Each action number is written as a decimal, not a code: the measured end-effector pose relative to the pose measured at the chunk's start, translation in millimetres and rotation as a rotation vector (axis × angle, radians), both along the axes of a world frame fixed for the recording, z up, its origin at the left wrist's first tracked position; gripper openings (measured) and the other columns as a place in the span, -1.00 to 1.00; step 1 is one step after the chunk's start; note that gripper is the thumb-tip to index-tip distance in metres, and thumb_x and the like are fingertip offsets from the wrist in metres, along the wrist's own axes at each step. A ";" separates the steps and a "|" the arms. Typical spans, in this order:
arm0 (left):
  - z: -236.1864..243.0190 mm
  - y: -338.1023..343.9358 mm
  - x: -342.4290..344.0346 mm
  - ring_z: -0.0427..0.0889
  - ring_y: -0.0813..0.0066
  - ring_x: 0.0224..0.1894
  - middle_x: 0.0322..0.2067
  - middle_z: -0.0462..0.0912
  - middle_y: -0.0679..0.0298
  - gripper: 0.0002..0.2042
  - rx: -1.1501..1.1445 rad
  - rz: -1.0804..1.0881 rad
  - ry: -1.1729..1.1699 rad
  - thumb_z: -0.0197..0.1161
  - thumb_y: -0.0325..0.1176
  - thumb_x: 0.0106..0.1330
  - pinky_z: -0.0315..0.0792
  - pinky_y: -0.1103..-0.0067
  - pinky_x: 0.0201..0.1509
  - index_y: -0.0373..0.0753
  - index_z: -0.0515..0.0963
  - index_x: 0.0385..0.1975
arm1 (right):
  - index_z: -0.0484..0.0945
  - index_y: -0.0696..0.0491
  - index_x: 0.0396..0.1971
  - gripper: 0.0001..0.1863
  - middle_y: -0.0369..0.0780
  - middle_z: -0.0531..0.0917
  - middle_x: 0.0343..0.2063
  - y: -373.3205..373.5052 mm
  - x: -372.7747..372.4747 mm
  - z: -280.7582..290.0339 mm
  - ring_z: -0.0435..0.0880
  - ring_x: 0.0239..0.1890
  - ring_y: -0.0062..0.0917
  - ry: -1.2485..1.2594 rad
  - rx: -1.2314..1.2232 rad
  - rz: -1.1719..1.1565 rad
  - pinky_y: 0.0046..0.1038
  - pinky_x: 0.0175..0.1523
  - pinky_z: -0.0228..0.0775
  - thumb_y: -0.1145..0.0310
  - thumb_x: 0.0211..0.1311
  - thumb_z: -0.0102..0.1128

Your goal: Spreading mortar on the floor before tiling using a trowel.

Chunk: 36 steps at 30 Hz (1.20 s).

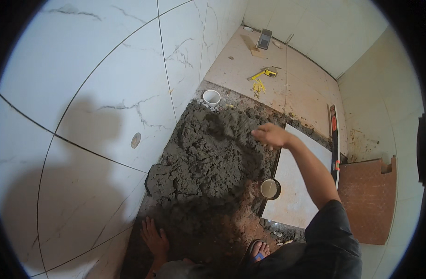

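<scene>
My right hand [270, 135] is closed over the far right of a heap of wet grey mortar [199, 162]. It grips what looks like a trowel [238, 125], whose blade is blurred and mortar-coated; the handle is hidden in my fist. Down at the lower left, my left hand [155, 238] rests with its fingers spread on the dark ground beside the wall, holding nothing. To the right of the heap lies a pale floor tile [301, 174]. A round cup-like piece [270, 189] stands at that tile's left edge.
A white pipe end [211, 97] rises by the marbled wall [106, 153]. Beyond are a yellow tape measure [270, 73], yellow strips [258, 87] and a phone-like device [264, 39]. A spirit level [334, 139] and brown board [367, 202] lie right. My sandalled foot [258, 251] is near.
</scene>
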<state>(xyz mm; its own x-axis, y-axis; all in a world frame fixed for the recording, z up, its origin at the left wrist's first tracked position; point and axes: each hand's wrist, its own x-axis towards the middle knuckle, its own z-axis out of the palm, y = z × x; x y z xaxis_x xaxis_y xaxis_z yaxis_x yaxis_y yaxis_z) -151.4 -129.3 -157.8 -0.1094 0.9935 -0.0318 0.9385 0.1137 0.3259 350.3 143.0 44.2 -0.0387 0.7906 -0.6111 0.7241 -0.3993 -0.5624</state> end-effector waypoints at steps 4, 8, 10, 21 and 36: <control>3.7 1.8 2.3 0.07 0.03 0.55 0.49 0.21 0.12 -0.44 -0.062 0.025 -0.008 0.09 -0.27 0.39 -0.09 0.00 0.57 -0.26 0.28 0.39 | 0.59 0.22 -0.19 -0.51 -0.13 0.64 -0.49 47.6 42.1 -4.6 0.67 -0.51 -0.40 -0.176 0.211 0.032 -0.31 -0.41 0.53 -0.01 0.39 0.14; 4.4 1.3 0.9 0.05 0.01 0.56 0.48 0.20 0.09 -0.43 -0.067 0.010 0.005 0.08 -0.23 0.40 -0.11 0.01 0.58 -0.27 0.27 0.40 | 0.57 0.23 -0.17 -0.59 -0.03 0.70 -0.44 84.2 57.5 -48.8 0.77 -0.31 -0.24 -0.689 0.641 0.305 -0.20 -0.25 0.60 0.12 0.30 0.18; 2.8 2.4 1.9 0.05 0.01 0.56 0.48 0.20 0.09 -0.42 -0.058 0.006 -0.005 0.08 -0.21 0.40 -0.11 0.01 0.58 -0.27 0.27 0.39 | 0.51 0.18 -0.06 -0.63 0.02 0.71 -0.28 96.1 40.1 -70.9 0.77 -0.17 -0.13 -0.881 0.570 0.272 -0.14 -0.14 0.62 0.23 0.26 0.16; -3.5 2.6 -2.2 0.06 -0.02 0.55 0.48 0.20 0.06 -0.42 -0.091 -0.001 0.028 0.05 -0.19 0.42 -0.08 -0.01 0.56 -0.30 0.26 0.40 | 0.38 0.16 0.07 -0.59 0.15 0.69 -0.19 66.0 37.9 -57.6 0.71 -0.15 0.08 -0.712 0.548 0.045 0.07 -0.06 0.56 0.19 0.40 0.08; -6.3 1.5 1.1 0.06 -0.03 0.56 0.49 0.19 0.07 -0.40 -0.048 -0.007 0.042 0.08 -0.20 0.40 -0.10 -0.03 0.57 -0.27 0.25 0.41 | 0.47 0.30 -0.18 -0.49 0.13 0.68 -0.44 128.0 2.5 -100.8 0.74 -0.40 -0.03 -0.328 0.156 -0.070 -0.03 -0.28 0.59 0.05 0.56 -0.14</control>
